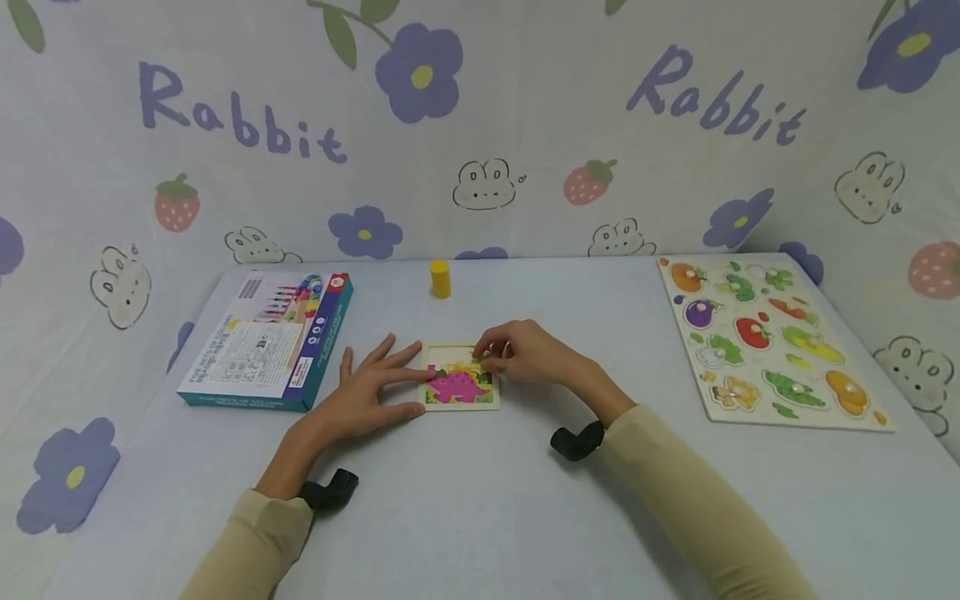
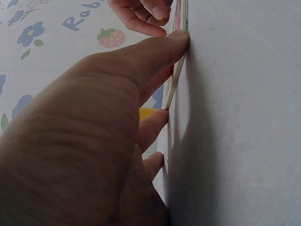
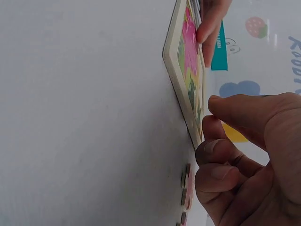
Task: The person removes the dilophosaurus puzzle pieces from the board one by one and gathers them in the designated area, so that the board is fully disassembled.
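A small wooden jigsaw puzzle (image 1: 459, 387) with a pink dinosaur lies on the table in a pale frame; bare wood shows along its far side. My left hand (image 1: 360, 398) is spread beside it, fingers nearly straight, with the thumb and forefinger touching the left part of the frame. My right hand (image 1: 531, 354) is over the puzzle's right side, fingers bent, thumb and forefinger close together right at its surface. I cannot tell whether a puzzle piece is between those fingertips. In the right wrist view, loose puzzle pieces (image 3: 188, 188) lie past the right fingers, hidden in the head view.
At the left lies a teal and white box (image 1: 262, 342). A yellow cylinder (image 1: 440, 279) stands near the table's far edge. On the right is a wooden board (image 1: 810, 421) with several vegetable pieces. A patterned cloth (image 1: 525, 108) hangs behind the table.
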`<state>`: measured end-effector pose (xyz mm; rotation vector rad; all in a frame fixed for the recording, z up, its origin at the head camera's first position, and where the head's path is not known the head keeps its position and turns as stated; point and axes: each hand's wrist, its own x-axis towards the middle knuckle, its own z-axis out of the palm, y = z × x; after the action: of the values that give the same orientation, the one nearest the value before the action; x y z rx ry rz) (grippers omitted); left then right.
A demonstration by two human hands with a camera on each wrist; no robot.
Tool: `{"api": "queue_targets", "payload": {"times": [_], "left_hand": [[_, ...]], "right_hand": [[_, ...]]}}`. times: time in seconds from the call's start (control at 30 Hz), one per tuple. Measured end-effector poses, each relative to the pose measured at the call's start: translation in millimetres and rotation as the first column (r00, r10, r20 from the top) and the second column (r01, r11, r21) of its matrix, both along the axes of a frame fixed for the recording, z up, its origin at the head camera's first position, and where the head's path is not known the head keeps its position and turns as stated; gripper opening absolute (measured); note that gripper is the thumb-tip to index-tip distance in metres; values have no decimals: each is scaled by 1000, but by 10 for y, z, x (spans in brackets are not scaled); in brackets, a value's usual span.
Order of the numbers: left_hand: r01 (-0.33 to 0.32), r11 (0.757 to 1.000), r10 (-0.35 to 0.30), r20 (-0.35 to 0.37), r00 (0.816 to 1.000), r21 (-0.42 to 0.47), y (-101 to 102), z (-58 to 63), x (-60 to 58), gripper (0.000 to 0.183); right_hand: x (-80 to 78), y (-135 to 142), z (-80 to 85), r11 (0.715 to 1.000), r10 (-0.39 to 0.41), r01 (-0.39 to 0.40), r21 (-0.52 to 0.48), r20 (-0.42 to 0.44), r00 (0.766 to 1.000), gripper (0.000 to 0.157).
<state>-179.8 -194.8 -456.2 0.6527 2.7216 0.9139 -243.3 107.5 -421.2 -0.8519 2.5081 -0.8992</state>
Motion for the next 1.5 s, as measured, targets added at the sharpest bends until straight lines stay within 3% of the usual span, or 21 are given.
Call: {"api": "queue_targets", "payload": {"times": [0.57,0.83,1.17,1.33,1.5], "left_hand": [[9,1000,-9,-12,1000,-2,15,-24,-9,51],[9,1000,-9,-10,1000,-9,1,-35,-17,52],[-1,1000,1,-5,1000,-12,17,-32,-9,52],[2,1000,-2,-6,1000,-11,15,-24,-9,52],[5,1000,-5,-9,1000,-8,10,-16,-10,51]], "right_hand": [[-13,-111,29,992,15,-15,124,6,1000,27],[-26,-126,13,991,14,-15,130,7,1000,25],[-4,-147,33,987,-5,20,157,-91,996,20],[-1,-143,27,987,-27,43,153,-101,995,19],[-10,-133,19,990,-1,16,137,-110,994,19]]}}
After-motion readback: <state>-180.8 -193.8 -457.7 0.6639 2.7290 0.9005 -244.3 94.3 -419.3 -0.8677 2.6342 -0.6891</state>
